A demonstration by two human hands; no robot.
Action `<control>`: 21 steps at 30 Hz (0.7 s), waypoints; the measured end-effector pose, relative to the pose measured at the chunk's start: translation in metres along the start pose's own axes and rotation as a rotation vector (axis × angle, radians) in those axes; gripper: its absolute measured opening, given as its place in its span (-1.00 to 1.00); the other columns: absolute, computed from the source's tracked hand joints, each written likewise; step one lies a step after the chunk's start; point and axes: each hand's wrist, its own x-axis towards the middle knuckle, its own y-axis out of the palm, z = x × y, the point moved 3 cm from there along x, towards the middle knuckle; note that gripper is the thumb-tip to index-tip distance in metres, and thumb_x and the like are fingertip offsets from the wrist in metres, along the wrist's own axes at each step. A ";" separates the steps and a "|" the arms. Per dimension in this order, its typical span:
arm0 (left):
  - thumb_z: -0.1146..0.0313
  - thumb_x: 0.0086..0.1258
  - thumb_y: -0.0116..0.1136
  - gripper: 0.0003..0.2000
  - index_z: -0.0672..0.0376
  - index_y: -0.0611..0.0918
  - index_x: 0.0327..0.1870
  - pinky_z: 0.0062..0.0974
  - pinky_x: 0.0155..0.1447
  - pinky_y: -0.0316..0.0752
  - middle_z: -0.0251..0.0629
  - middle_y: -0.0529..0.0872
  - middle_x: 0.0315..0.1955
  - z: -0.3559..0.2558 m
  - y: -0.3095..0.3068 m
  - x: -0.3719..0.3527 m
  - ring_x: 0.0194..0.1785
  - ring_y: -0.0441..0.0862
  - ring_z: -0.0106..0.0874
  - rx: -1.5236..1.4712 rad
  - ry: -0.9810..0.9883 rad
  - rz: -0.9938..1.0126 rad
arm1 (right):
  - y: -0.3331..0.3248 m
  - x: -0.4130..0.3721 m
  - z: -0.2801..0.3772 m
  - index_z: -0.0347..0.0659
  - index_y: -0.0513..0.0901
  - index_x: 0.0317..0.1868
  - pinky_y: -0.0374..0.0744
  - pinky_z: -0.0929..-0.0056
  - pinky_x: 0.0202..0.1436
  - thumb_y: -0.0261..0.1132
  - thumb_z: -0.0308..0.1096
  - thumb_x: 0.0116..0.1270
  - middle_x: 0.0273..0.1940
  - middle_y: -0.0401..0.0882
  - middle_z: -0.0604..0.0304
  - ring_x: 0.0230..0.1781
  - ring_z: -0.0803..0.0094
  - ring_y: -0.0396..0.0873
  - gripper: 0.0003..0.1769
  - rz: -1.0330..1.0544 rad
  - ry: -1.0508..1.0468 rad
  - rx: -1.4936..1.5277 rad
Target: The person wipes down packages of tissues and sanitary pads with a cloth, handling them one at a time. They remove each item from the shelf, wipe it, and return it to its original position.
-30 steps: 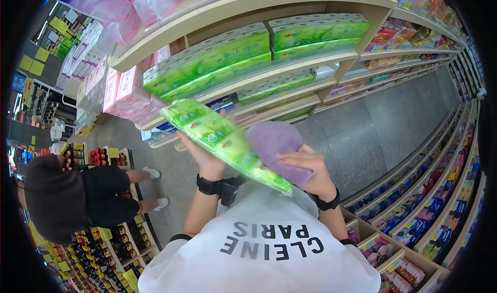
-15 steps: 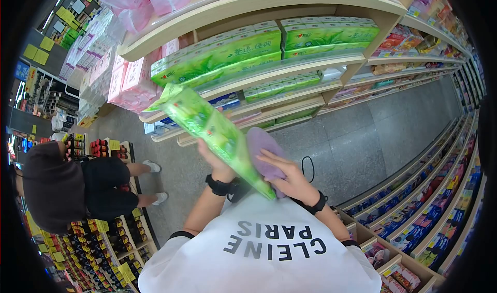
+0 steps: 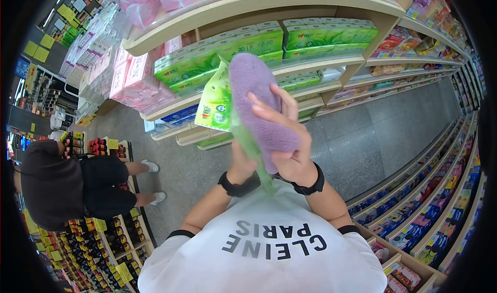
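Note:
In front of my chest I hold a green plastic-wrapped tissue pack (image 3: 213,106), tilted upward and away from me. My left hand (image 3: 243,163) is closed round its lower part, where the wrap is blurred. A purple, fluffy cloth (image 3: 253,86) in my right hand (image 3: 292,143) lies against the pack and covers much of it. The fingers of that hand bend over the cloth, with the thumb low down. Black bands circle both wrists.
A wooden shelf (image 3: 321,65) ahead carries several green tissue packs (image 3: 331,38). Pink packs (image 3: 137,76) stand at its left end. Another person (image 3: 57,184) in dark clothes is at the left, by racks of jars (image 3: 88,251). Long shelves (image 3: 429,210) curve along the right.
The tissue pack has turned more upright, its printed end now facing me. The purple cloth has risen with my right hand and now covers much of the pack.

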 end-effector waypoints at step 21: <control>-0.43 0.24 -0.18 -0.03 0.26 0.10 0.46 -0.31 0.35 0.23 -0.13 0.17 0.43 0.042 -0.035 -0.024 0.38 0.25 -0.26 -0.536 0.057 -0.305 | 0.029 -0.150 -0.074 -0.01 0.40 0.35 0.09 0.09 0.48 0.30 -0.35 0.21 0.44 0.12 -0.14 0.50 -0.04 0.00 -0.35 0.399 0.526 0.013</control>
